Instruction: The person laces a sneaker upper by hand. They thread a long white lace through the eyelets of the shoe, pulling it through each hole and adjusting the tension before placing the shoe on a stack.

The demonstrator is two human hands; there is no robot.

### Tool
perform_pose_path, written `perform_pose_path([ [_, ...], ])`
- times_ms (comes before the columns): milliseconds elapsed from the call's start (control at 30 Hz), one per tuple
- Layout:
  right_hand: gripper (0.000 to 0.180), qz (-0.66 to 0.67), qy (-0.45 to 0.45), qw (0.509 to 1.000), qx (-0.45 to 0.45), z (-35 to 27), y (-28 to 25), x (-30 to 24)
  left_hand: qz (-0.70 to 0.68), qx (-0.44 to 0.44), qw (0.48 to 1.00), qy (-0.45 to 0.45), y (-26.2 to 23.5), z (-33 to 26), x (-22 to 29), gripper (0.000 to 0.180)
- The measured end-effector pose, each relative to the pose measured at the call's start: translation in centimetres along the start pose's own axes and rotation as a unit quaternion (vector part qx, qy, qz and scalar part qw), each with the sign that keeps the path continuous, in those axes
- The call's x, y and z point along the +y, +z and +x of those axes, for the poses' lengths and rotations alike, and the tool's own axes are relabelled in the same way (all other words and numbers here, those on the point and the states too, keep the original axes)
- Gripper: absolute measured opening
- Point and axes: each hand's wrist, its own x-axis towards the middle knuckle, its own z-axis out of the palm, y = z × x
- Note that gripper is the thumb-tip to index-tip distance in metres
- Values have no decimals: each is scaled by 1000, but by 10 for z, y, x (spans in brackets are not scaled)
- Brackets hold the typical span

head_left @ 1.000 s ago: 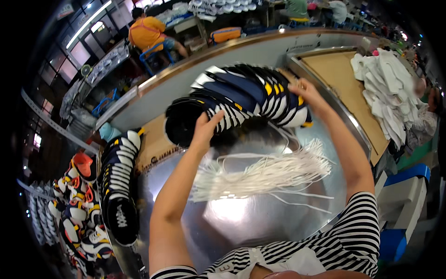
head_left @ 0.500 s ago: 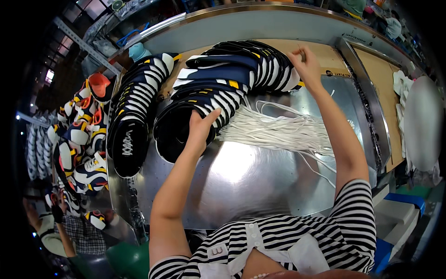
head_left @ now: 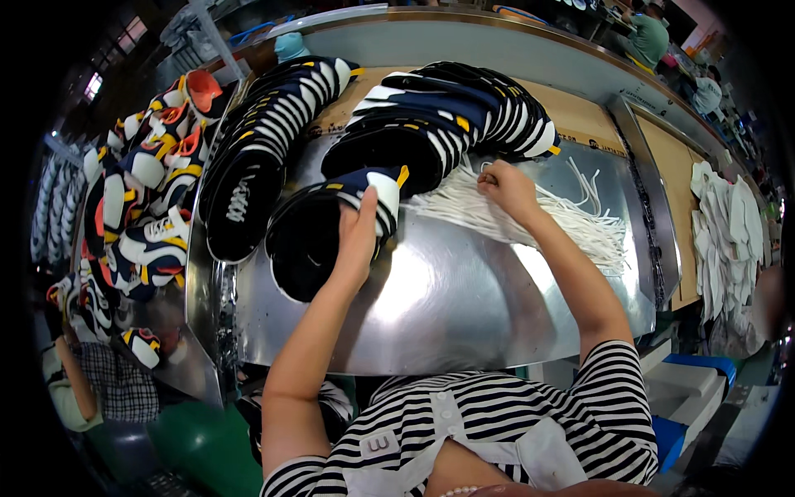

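left hand lies flat on shoe upper; right hand pinches white laces.

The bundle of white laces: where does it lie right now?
In the head view, the bundle of white laces lies right of centre on the shiny metal table, under the right hand, beside the dark shoe uppers.

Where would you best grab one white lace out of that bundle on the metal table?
Probably at the near end of the white laces, where the right hand pinches. Strands fan out there, so come from above and pull one sideways.
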Motion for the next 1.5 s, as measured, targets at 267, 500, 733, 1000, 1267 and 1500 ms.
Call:
perform_pose_path([
  [267, 13, 447, 140, 881, -66, -52, -58, -42, 261, 21, 964, 45, 32, 36, 2, 76],
  [500, 5, 492, -32, 869, 37, -139, -162, -103, 223, 56, 972, 44, -19, 11, 0, 78],
  [733, 15, 647, -401, 643, 84, -228, -283, -110, 21, -32, 998, 57, 13, -33, 37, 64],
  [1000, 10, 575, 98, 796, 164, -249, -170, -87, 236, 37, 969, 68, -19, -31, 5, 71],
  [1267, 12, 610, 153, 776, -51, -240, -49, -99, 156, 12, 984, 89, -17, -69, 23, 49],
  [1500, 15, 561, -15, 828, -13, -170, 22, -140, 111, -4, 994, -9, -6, -52, -43, 75],
])
